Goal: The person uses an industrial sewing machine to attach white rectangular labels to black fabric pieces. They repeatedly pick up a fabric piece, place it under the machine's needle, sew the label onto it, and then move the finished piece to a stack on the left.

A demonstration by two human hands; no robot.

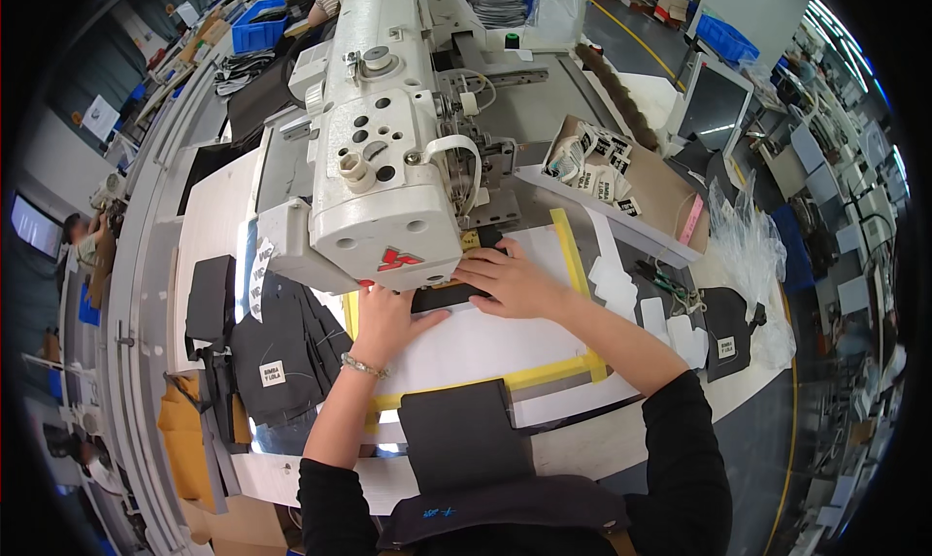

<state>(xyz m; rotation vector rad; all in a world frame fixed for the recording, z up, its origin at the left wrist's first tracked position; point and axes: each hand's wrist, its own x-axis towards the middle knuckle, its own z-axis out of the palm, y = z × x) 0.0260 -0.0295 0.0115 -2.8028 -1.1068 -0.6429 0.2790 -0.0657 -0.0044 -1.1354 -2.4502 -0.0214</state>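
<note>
A white industrial sewing machine (374,197) fills the upper middle of the view. Below its head lies a white sheet (456,352) edged with yellow tape (573,250), with a dark strip (437,299) across its upper part. My right hand (505,284) rests open with spread fingers on that strip, just right of the machine head. My left hand (388,328) is open at the strip's left part, thumb stretched toward the right and other fingertips partly hidden by the machine head. A dark panel (461,435) lies at the near edge.
Dark cut pieces (282,347) lie left, above mustard material (184,444). Right are a box of labels (670,226), scissors (660,282), crumpled plastic (748,255) and a dark piece (728,328). Behind stand blue crates (257,32). A co-worker (92,235) is at the far left.
</note>
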